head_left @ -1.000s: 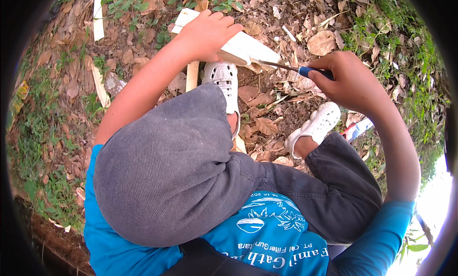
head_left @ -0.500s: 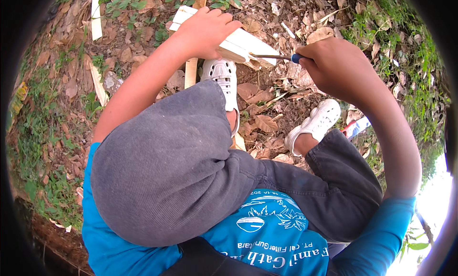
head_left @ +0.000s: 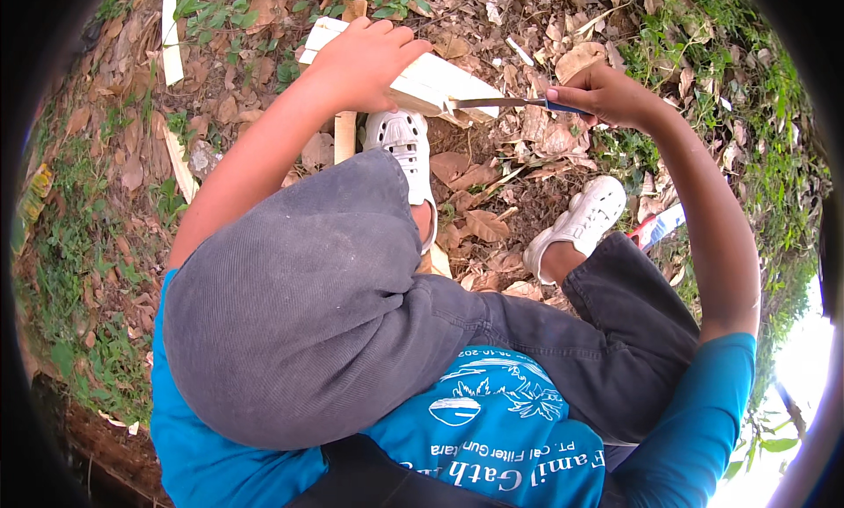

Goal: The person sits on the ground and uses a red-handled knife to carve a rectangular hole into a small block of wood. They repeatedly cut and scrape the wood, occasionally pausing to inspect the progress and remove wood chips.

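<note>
A pale block of wood (head_left: pixel 429 83) lies slantwise over the leafy ground, beyond the white clog on my left foot (head_left: pixel 404 148). My left hand (head_left: pixel 365 67) is wrapped over its top, gripping it near its far left end. In my right hand (head_left: pixel 607 99) is the blue handle of a blue-handled tool (head_left: pixel 497 103) with a long, narrow, flat metal blade; I cannot tell its exact kind. The blade's left end meets a notch at the block's right part. The exact contact inside the notch is hard to see.
A strip of wood (head_left: pixel 345 137) runs under the block beside my left foot. Other pale strips (head_left: pixel 171 33) lie at the left. My right foot wears a white clog (head_left: pixel 591 211), with a red, white and blue object (head_left: pixel 658 227) next to it. Dry leaves and grass surround me.
My right hand has shifted slightly right and turned, so the blade's broad face now shows more and lies nearly level. My left hand still grips the block, which is almost in place.
</note>
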Motion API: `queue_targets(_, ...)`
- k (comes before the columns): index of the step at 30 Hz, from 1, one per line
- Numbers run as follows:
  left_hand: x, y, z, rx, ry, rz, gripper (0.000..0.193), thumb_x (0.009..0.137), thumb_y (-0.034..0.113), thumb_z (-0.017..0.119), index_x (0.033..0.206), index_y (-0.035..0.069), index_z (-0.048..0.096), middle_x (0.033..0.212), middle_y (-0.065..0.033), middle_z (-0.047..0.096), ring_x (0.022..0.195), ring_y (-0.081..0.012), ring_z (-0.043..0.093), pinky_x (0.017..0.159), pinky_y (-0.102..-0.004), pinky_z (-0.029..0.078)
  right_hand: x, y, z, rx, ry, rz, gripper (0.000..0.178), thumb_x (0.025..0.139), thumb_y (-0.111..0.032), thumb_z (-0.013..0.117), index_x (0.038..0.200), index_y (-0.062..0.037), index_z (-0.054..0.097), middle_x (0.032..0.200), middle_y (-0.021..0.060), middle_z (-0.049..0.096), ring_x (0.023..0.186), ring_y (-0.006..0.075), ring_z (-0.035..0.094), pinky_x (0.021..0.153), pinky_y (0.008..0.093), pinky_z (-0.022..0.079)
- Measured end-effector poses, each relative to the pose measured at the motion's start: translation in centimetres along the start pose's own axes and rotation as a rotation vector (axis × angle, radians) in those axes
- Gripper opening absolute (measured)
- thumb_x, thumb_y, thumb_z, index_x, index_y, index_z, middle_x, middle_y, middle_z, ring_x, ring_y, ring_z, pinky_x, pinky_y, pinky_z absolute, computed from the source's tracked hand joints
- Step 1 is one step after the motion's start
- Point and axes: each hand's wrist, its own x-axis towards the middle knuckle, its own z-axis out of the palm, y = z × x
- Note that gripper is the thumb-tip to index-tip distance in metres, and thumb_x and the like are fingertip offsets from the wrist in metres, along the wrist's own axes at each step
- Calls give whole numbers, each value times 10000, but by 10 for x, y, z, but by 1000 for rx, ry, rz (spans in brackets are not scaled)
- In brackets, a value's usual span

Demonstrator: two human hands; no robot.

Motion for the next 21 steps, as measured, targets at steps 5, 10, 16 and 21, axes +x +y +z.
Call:
queue_targets(5, -2, 0, 0, 8, 0, -5, 942, 647, 306, 919, 1468, 152, 484, 1255, -41, 597, 1199, -245, 564, 1035, -413, 429, -40, -38, 2, -151, 152, -100, 426, 998, -439, 637, 903, -38, 749, 693, 82, 677, 672, 184, 675, 620, 346, 512)
queue_targets(10, 0, -2, 6, 3, 20, 11, 954, 641, 296, 921, 1473, 140, 482, 1259, -46, 598, 1201, -249, 564, 1036, -420, 429, -75, -98, 24, -516, 327, -159, 176, 950, -181, 633, 948, -53, 754, 864, 171, 737, 859, 368, 730, 796, 501, 574)
queue_targets(16, -3, 2, 3, 3, 8, -4, 943, 648, 297, 912, 1471, 126, 486, 1251, -45, 598, 1196, -249, 564, 1027, -421, 429, -63, -104, 32, -586, 350, -228, 256, 943, -283, 672, 930, -46, 767, 831, 185, 734, 817, 347, 738, 741, 475, 590)
queue_targets(21, -2, -1, 3, 8, 38, 22, 930, 653, 293, 907, 1469, 132, 489, 1248, -45, 595, 1193, -248, 560, 1028, -417, 426, -22, -36, 8, -162, 200, -104, 465, 960, -487, 685, 875, -40, 781, 666, 89, 699, 591, 159, 675, 588, 331, 519)
